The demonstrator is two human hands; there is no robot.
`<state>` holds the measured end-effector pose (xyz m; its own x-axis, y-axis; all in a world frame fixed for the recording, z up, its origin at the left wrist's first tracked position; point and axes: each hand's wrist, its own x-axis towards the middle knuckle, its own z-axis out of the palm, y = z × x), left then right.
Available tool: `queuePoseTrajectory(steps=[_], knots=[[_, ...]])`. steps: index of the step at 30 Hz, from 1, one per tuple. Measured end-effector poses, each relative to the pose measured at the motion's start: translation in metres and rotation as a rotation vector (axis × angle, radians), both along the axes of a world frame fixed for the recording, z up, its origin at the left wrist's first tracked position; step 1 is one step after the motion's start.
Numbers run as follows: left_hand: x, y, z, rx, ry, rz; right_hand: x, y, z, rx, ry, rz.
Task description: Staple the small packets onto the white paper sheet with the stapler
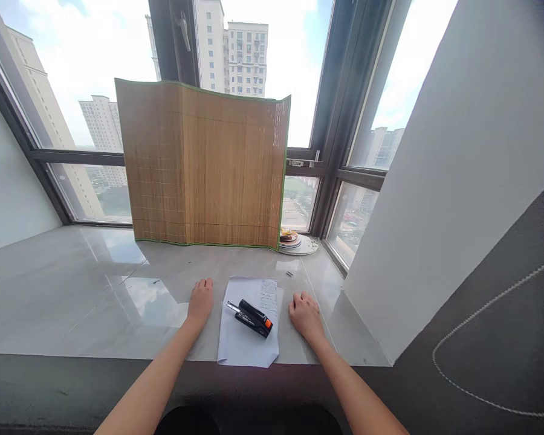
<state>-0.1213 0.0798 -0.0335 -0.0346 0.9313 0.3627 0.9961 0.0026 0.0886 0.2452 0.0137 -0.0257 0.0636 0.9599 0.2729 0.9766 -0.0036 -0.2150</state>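
A black stapler (pixel 249 320) with an orange patch at one end lies on white sheets of paper (pixel 240 353) at the front of the tiled sill. The paper's upper right corner has small dark marks. My left hand (pixel 201 301) rests on the tiles just left of the paper, fingers curled in, with nothing seen in it. To the right of the paper, my right hand (pixel 305 314) lies in a loose fist on the tiles, also with nothing visible in it. Neither hand touches the stapler. A small strip of staples (pixel 289 273) lies beyond my right hand.
A bamboo mat (pixel 213 175) with green edging stands upright against the window (pixel 299 72). Partly behind its right edge is a stack of plates (pixel 299 245). A slanting white wall (pixel 435 151) bounds the sill on the right. A white cord (pixel 462 326) hangs at the far right.
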Motion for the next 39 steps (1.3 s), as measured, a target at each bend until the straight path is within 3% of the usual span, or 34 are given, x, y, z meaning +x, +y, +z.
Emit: queuePoseTrajectory(steps=[8, 11, 14, 17, 19, 24, 32, 39], knots=[[0.016, -0.062, -0.002, 0.075, -0.141, 0.028, -0.001, -0.005, 0.002, 0.008, 0.024, 0.001], [0.022, -0.076, 0.001, 0.07, -0.158, 0.013, -0.004, -0.011, 0.006, 0.05, 0.154, 0.129], [0.027, -0.083, 0.004, 0.067, -0.223, -0.056, -0.02, -0.019, 0.009, 0.153, 0.433, 0.33], [0.03, -0.088, 0.007, 0.05, -0.286, -0.218, -0.05, -0.025, 0.005, 0.182, 0.626, 0.518], [0.03, -0.09, 0.008, 0.078, -0.298, -0.362, -0.069, -0.028, 0.0, 0.15, 0.624, 0.601], [0.026, -0.089, 0.009, 0.14, -0.324, -0.583, -0.083, -0.028, -0.012, 0.061, 0.574, 0.631], [0.025, -0.084, 0.01, 0.039, -0.415, -0.732, -0.078, -0.028, -0.008, 0.061, 0.585, 0.631], [0.021, -0.074, 0.013, -0.006, -0.545, -0.656, -0.078, -0.027, -0.009, 0.057, 0.597, 0.643]])
